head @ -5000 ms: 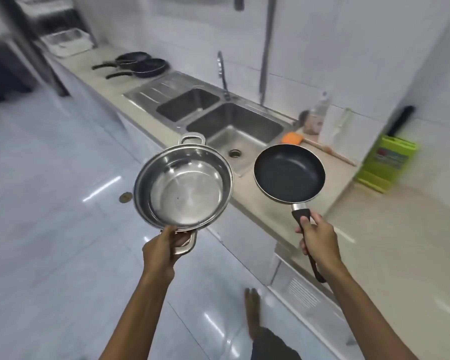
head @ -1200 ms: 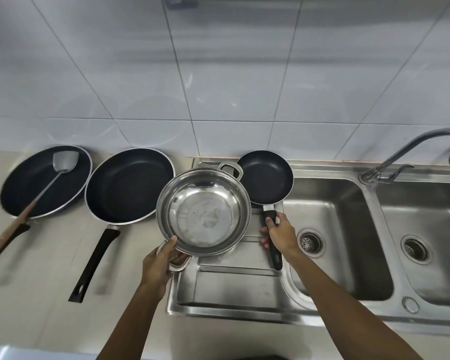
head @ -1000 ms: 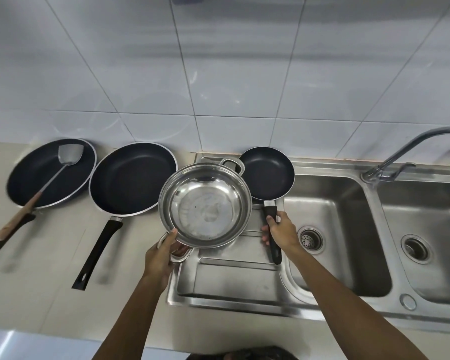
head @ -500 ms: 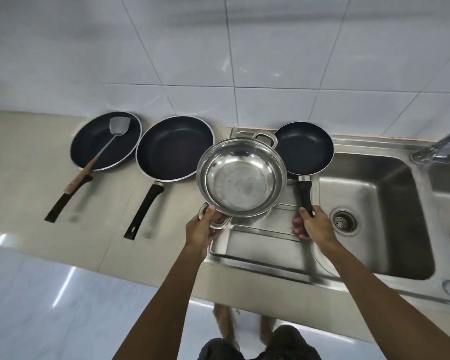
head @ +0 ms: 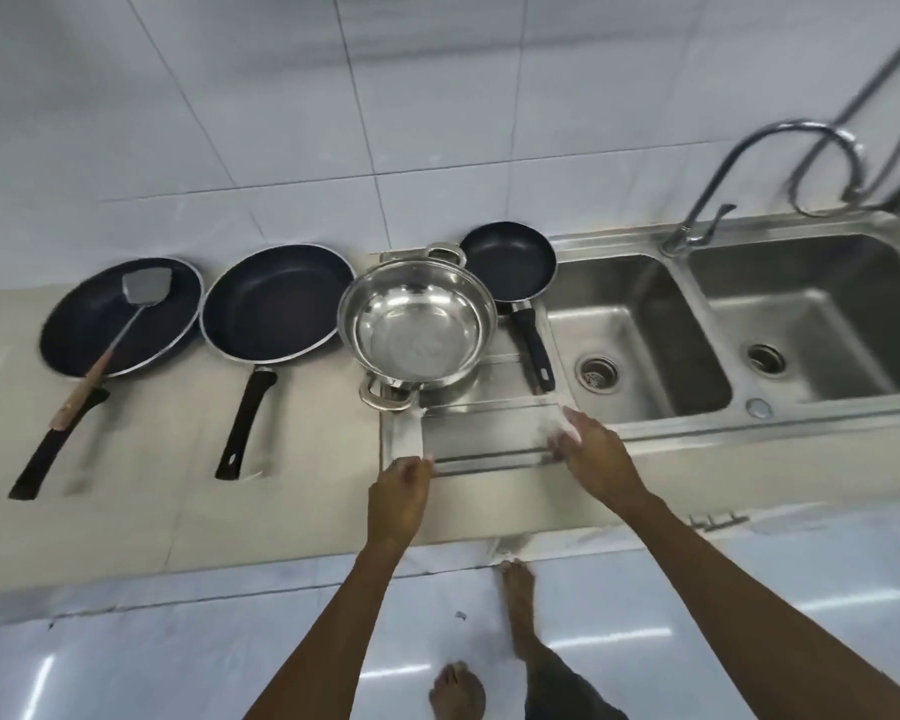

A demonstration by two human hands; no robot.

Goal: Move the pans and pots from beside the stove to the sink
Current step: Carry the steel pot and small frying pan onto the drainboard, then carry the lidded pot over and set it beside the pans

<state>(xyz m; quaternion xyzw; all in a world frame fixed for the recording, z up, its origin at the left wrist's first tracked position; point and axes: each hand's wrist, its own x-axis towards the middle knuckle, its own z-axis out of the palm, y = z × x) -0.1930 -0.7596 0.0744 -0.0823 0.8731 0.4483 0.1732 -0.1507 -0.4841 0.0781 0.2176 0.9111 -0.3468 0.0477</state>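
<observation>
A steel pot (head: 417, 330) with two loop handles rests on the sink's drainboard (head: 484, 439). Beside it, to the right, lies a small black frying pan (head: 510, 265) with its handle pointing toward me. Two larger black pans (head: 276, 301) (head: 100, 314) sit on the beige counter to the left; the far left one holds a metal spatula (head: 144, 288). My left hand (head: 398, 498) hovers near the drainboard's front edge, below the pot, holding nothing. My right hand (head: 596, 457) is at the drainboard's front right corner, fingers loose and empty. Both hands are motion-blurred.
Two steel sink basins (head: 640, 335) (head: 822, 314) lie to the right, with a curved tap (head: 723, 189) behind them. A white tiled wall runs along the back. My bare feet (head: 458, 693) stand on the shiny floor before the counter's edge.
Both hands let go: the pot and the small pan now rest on the drainboard, and my hands have pulled back toward the front edge. The camera has moved back.
</observation>
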